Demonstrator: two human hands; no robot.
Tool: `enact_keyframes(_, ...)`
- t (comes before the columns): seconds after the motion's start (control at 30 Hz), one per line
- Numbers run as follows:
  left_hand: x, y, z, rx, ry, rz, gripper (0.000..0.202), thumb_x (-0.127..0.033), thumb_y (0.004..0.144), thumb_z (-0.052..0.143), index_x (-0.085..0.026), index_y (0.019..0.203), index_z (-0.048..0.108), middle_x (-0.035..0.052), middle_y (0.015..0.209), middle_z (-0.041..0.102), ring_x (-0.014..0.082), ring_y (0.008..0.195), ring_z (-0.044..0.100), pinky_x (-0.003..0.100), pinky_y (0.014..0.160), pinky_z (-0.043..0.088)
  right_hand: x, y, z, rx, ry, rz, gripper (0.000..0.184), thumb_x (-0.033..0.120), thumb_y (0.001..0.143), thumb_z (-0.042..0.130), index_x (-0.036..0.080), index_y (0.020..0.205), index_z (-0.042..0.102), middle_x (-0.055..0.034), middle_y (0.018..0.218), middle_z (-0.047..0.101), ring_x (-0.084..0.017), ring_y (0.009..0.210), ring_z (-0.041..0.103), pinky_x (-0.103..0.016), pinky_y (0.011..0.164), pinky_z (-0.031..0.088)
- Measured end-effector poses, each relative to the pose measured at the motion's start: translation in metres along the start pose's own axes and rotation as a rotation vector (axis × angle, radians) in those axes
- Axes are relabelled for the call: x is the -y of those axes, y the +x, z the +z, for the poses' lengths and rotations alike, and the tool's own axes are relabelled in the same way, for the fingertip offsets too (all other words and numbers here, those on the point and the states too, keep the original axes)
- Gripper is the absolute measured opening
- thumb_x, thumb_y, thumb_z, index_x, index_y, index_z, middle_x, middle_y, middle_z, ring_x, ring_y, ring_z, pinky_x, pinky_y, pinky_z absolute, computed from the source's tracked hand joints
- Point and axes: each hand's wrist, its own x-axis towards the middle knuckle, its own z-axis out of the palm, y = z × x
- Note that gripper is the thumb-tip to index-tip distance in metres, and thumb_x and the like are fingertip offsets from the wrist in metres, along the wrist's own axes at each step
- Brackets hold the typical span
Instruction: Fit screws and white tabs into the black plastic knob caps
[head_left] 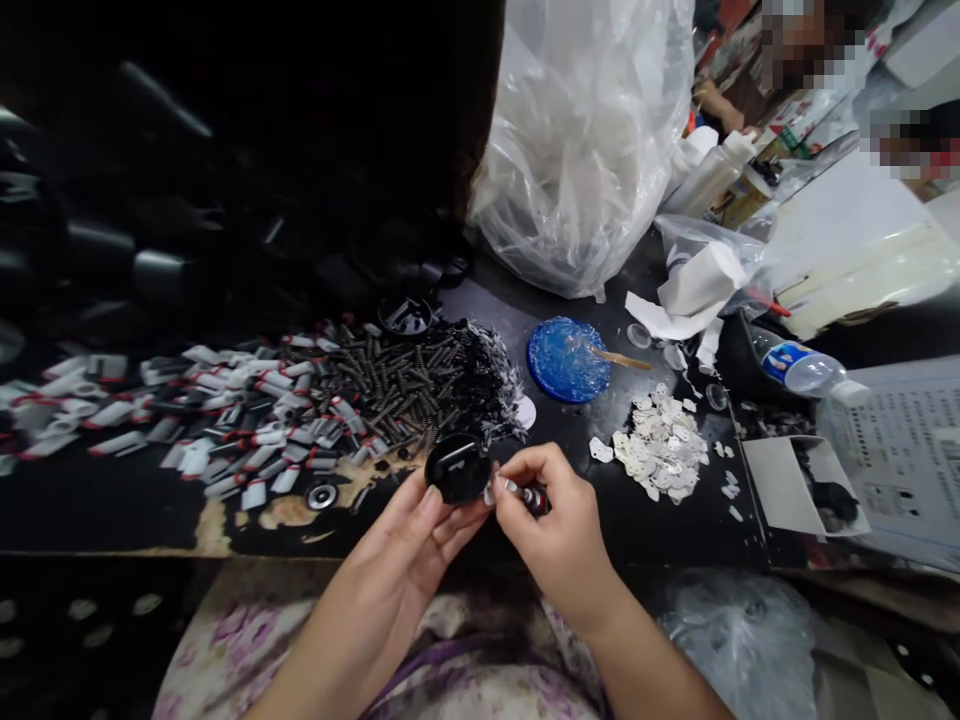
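Observation:
My left hand (416,540) holds a round black plastic disc (457,468) by its lower edge, fingers closed under it. My right hand (551,520) pinches a small silver and red metal piece (521,492) and presses its tip against the disc's right rim. Both hands hover just above the near edge of the black worktable (112,500). Behind the disc lie a heap of dark springs (394,385) and a spread of silver and red metal pieces (225,420).
A blue dish (566,360) with a wooden stick lies right of the springs. White flakes (664,445) are piled beside it. A clear plastic bag (585,150), bottles (799,368), a small open box (806,485) and another person at the far right fill the back.

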Motion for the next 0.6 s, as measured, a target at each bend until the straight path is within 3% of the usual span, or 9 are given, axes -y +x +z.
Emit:
enact_keyframes(0.17, -0.01, -0.002, -0.005, -0.032, -0.033, -0.006, 0.031, -0.037, 0.077, 0.079, -0.02, 0.102, 0.073, 0.0077, 0.099, 0.079, 0.0234, 0.097, 0.072, 0.032, 0.089, 0.059, -0.004, 0.0, -0.007, 0.056, -0.101, -0.358, 0.006, 0.018, 0.092, 0.064, 0.019, 0.096, 0.067, -0.0035, 0.091, 0.07, -0.016, 0.087, 0.063, -0.032, 0.081, 0.043)
enact_keyframes(0.3, -0.008, -0.001, -0.009, -0.089, 0.04, 0.001, 0.038, -0.041, 0.072, 0.082, -0.022, 0.102, 0.07, 0.0046, 0.096, 0.078, 0.0204, 0.086, 0.073, 0.031, 0.084, 0.06, -0.003, 0.001, -0.01, 0.066, -0.18, -0.542, 0.009, 0.012, 0.091, 0.063, 0.017, 0.098, 0.066, -0.0041, 0.091, 0.068, -0.015, 0.083, 0.062, -0.032, 0.076, 0.041)
enact_keyframes(0.43, -0.003, 0.0, -0.016, -0.022, 0.21, 0.083, 0.034, -0.04, 0.076, 0.08, -0.027, 0.105, 0.067, -0.0028, 0.093, 0.076, 0.0141, 0.087, 0.071, 0.022, 0.085, 0.055, -0.002, 0.001, -0.006, 0.047, -0.299, -0.63, 0.013, 0.008, 0.089, 0.063, 0.016, 0.099, 0.064, -0.0044, 0.09, 0.069, -0.015, 0.081, 0.062, -0.033, 0.074, 0.038)
enact_keyframes(0.6, 0.001, 0.001, -0.022, 0.064, 0.325, 0.111, 0.031, -0.044, 0.08, 0.075, -0.027, 0.104, 0.065, -0.0026, 0.097, 0.075, 0.0147, 0.096, 0.068, 0.022, 0.089, 0.052, -0.002, 0.002, -0.004, 0.028, -0.342, -0.646, 0.014, 0.008, 0.088, 0.063, 0.017, 0.098, 0.064, -0.0031, 0.086, 0.068, -0.015, 0.076, 0.06, -0.033, 0.072, 0.036)
